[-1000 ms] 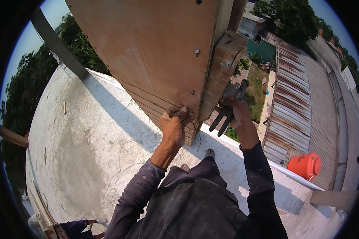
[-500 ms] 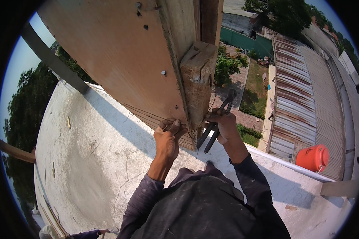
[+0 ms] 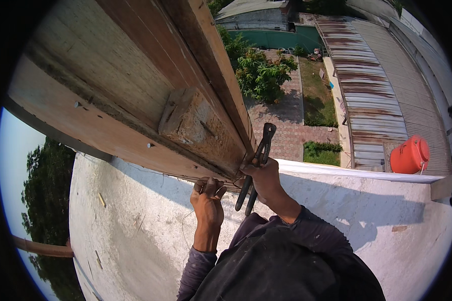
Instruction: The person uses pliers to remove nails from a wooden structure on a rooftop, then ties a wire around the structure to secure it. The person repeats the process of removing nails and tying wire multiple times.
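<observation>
Black end-cutting pincers (image 3: 267, 138) are in my right hand (image 3: 267, 180), jaws pointing away from me and handles hanging below the fist. That hand is against the lower corner of a tall wooden column form (image 3: 110, 131). My left hand (image 3: 208, 208) is closed in a pinch at the form's bottom edge, beside thin tie wire (image 3: 178, 176) that runs around it. Whether the wire is between its fingertips is too small to be sure. A short wood block (image 3: 201, 120) is fixed to the form above my hands. Nails stick out of the plywood side.
The form stands at the edge of a pale concrete slab (image 3: 120, 220) with wood scraps on it. Past a low white ledge (image 3: 306, 169) the ground drops to a paved yard with a tree. A red bucket (image 3: 409, 154) and a rusty metal roof (image 3: 371, 95) are at right.
My view has swung, so the form now slants to the left. My right hand has turned the pincers more upright beside the corner. A co-worker's sleeve at lower left has left view.
</observation>
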Demonstrator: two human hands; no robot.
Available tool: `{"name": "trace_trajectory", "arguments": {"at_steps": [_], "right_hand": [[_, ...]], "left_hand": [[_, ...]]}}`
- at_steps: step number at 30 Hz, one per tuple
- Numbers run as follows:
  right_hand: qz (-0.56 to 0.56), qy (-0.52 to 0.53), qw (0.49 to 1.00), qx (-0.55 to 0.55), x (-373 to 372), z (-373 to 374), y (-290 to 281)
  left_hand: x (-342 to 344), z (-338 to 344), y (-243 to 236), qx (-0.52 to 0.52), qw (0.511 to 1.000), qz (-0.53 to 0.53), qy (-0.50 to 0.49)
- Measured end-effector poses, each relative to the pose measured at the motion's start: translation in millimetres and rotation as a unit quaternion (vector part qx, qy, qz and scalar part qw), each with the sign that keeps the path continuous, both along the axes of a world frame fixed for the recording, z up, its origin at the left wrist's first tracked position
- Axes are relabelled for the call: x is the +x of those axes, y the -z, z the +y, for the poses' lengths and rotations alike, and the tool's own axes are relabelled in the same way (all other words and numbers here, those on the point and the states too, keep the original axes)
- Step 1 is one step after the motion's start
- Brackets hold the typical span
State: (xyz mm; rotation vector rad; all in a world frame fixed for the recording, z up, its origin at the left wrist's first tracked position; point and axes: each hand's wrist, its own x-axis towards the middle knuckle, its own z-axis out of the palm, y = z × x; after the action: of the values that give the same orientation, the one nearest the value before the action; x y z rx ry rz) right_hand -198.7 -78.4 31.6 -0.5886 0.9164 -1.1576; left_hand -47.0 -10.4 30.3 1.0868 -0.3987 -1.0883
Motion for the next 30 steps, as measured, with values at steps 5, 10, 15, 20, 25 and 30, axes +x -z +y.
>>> {"name": "trace_trajectory", "arguments": {"at_steps": [5,10,15,20,25,30], "right_hand": [[-0.082,0.029,0.996,-0.005,4,7,2],[-0.087,0.055,0.995,-0.019,12,22,2],[-0.008,0.024,1.0,0.0,10,33,-2],[0.07,0.017,0.997,-0.025,8,32,-21],[0.077,-0.07,0.994,-0.043,2,27,-31],[0.102,-0.087,0.99,-0.037,1,25,-21]], "left_hand": [[6,1,3,0.019,0.999,0.008,0.03],[17,2,1,0.029,0.997,0.007,0.067],[30,5,-8,0.013,0.993,-0.034,0.11],[46,18,-18,-0.026,0.985,-0.094,0.146],[44,29,-16,-0.007,0.993,-0.028,0.114],[39,20,-12,-0.018,0.992,-0.064,0.111]]}}
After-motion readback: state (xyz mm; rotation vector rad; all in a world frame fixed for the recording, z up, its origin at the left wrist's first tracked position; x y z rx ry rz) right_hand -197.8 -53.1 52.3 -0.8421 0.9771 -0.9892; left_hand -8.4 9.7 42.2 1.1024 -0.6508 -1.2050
